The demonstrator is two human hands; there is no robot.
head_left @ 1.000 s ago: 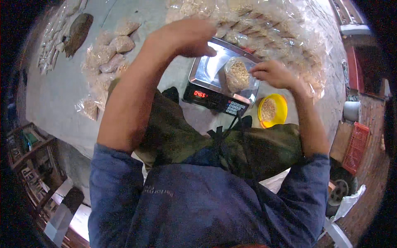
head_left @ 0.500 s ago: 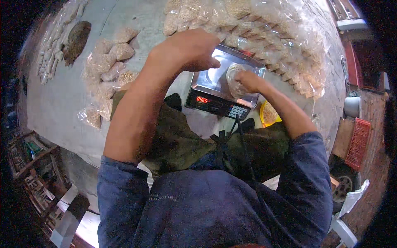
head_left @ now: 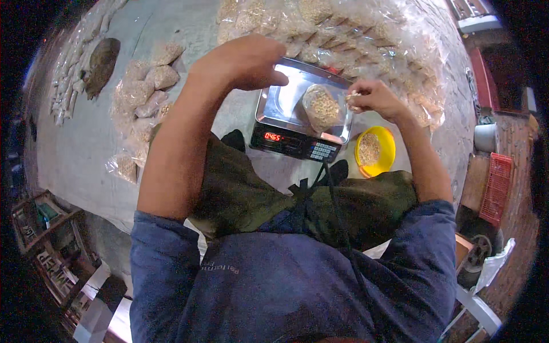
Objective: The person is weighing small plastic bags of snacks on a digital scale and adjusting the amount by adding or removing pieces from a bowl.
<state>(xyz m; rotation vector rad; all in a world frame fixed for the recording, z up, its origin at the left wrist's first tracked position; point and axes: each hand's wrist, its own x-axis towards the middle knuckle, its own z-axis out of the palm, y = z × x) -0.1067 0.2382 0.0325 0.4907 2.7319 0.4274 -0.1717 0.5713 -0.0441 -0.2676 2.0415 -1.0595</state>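
Note:
A clear plastic bag of pale, nut-like pieces [head_left: 323,108] stands with its mouth up on the steel pan of a digital scale [head_left: 286,114], whose red display is lit. My right hand [head_left: 374,100] is beside the pan's right edge, its fingers closed on a small amount of the pale pieces. Over the pan's far left corner is my left hand [head_left: 251,63]. Its thumb stands apart from the fingers, which are partly hidden, and I see nothing in it. A yellow bowl [head_left: 389,150] with more of the pieces sits below my right hand.
Rows of filled clear bags [head_left: 366,46] cover the far side and far right of the pale ground sheet [head_left: 86,148]. More filled bags [head_left: 137,94] lie left of my left arm. A red crate [head_left: 496,188] and a grey pot [head_left: 486,137] stand at the right.
My right hand has come out of the bag and moved right with some pieces, uncovering the bag's contents. The left hand has shifted slightly left. More of the yellow bowl shows.

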